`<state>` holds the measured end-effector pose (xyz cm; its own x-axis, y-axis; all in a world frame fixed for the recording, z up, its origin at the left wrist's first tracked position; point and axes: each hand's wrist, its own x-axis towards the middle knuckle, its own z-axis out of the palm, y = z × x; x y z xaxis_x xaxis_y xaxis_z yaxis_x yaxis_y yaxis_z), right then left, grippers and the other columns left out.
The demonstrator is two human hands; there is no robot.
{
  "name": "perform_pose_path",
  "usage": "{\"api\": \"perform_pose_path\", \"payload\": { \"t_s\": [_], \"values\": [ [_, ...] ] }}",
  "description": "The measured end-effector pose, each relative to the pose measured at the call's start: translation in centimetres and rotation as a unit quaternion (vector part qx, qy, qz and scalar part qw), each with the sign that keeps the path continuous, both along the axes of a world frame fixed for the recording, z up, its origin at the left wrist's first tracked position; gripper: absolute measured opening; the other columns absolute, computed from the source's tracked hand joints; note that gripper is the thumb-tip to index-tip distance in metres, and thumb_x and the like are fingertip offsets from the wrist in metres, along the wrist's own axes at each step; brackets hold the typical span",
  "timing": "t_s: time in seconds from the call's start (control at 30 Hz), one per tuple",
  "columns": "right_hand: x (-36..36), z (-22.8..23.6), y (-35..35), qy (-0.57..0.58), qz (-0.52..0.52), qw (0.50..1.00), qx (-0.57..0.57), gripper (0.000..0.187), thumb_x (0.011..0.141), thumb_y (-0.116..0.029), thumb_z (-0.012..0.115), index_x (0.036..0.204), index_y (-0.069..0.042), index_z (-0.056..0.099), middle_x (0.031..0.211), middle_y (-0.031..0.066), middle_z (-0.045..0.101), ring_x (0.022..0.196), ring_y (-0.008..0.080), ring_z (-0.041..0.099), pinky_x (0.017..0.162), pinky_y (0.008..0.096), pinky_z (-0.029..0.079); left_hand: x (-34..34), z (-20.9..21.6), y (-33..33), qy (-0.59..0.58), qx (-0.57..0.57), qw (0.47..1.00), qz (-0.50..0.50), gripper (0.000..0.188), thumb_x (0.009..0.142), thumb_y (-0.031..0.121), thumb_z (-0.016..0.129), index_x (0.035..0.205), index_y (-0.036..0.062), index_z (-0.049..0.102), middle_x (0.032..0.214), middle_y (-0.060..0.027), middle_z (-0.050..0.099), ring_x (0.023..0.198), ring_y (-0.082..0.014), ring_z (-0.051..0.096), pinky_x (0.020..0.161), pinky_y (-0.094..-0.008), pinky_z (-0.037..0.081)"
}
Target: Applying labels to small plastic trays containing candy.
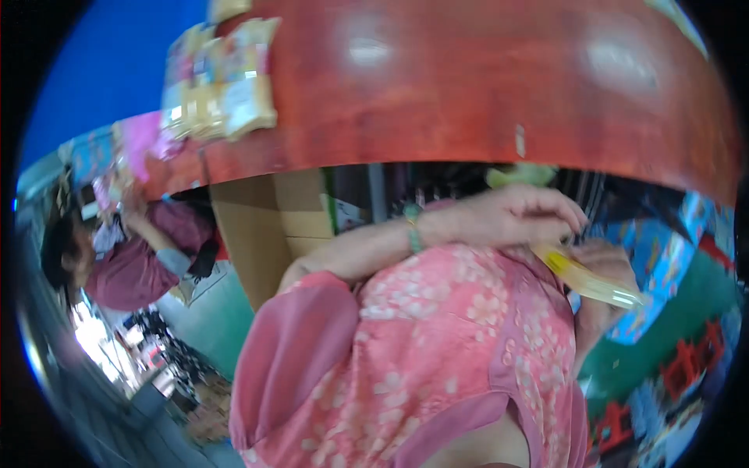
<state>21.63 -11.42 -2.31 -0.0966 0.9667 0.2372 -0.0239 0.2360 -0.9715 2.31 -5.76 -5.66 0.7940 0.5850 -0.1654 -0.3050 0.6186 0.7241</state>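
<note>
A pale yellow, glossy plastic packet with a bright yellow patch lies tilted in front of my chest, at the right. My right hand is closed around it from behind, its fingers partly hidden by the packet. Just above the packet's upper end is my left hand, reaching across from the left. Its fingers are bent and drawn together toward the thumb; blur hides what is between them, if anything. A green bead bracelet circles my left wrist.
A red table curves ahead, with several similar packets at its left beside a blue surface. Below its edge stands an open cardboard box. A co-worker sits at far left. Red stools stand lower right.
</note>
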Motion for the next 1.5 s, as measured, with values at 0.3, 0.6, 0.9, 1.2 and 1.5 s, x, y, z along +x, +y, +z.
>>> {"api": "perform_pose_path", "payload": {
  "t_s": [0.3,0.6,0.9,1.2,1.5],
  "values": [
    [0.1,0.5,1.1,0.052,-0.056,0.994,-0.076,0.024,0.071,0.006,0.061,0.095,0.004,0.059,0.096,0.0135,0.061,0.085,0.0184,0.059,0.080,0.0321,0.050,-2.2,5.7,-1.5,0.204,0.446,0.828,0.270,0.031,0.076,0.012,0.071,0.103,0.0003,0.062,0.085,-0.0141,0.063,0.076,-0.0278,0.062,0.065,-0.0346,0.049],
    [-5.9,3.5,6.0,0.003,0.126,0.982,-0.139,0.069,0.072,-0.008,0.065,0.134,0.006,0.036,0.124,0.0163,0.052,0.110,0.0219,0.054,0.096,0.0339,0.039,-13.3,11.2,-0.2,0.486,0.424,0.649,0.404,0.018,0.083,0.003,0.056,0.100,-0.0029,0.058,0.080,-0.0144,0.057,0.069,-0.0254,0.057,0.063,-0.0313,0.046],
    [-3.6,2.0,5.3,0.016,0.101,0.979,-0.178,0.031,0.081,0.007,0.052,0.112,0.007,0.056,0.111,0.0135,0.056,0.096,0.0171,0.059,0.085,0.0261,0.044,-22.9,12.3,2.0,0.684,0.306,0.467,0.469,0.034,0.090,0.012,0.054,0.120,-0.0027,0.052,0.103,-0.0156,0.061,0.094,-0.0206,0.059,0.081,-0.0315,0.047],
    [-1.9,0.5,3.8,-0.011,0.035,0.985,-0.169,0.018,0.084,0.004,0.054,0.100,0.006,0.061,0.103,0.0135,0.059,0.086,0.0157,0.061,0.078,0.0247,0.048,-17.0,10.1,4.3,0.695,0.532,0.366,0.315,0.043,0.083,0.014,0.060,0.122,-0.0022,0.048,0.125,-0.0261,0.045,0.117,-0.0405,0.043,0.096,-0.0442,0.038],
    [-1.5,-0.5,2.0,-0.079,0.036,0.978,-0.189,0.012,0.083,0.007,0.054,0.092,0.006,0.063,0.094,0.0123,0.060,0.082,0.0144,0.059,0.075,0.0244,0.049,-13.3,7.5,18.3,0.669,0.571,0.384,0.281,0.044,0.084,0.029,0.058,0.117,0.0007,0.051,0.124,-0.0216,0.048,0.114,-0.0382,0.046,0.097,-0.0450,0.037]
  ]
}}
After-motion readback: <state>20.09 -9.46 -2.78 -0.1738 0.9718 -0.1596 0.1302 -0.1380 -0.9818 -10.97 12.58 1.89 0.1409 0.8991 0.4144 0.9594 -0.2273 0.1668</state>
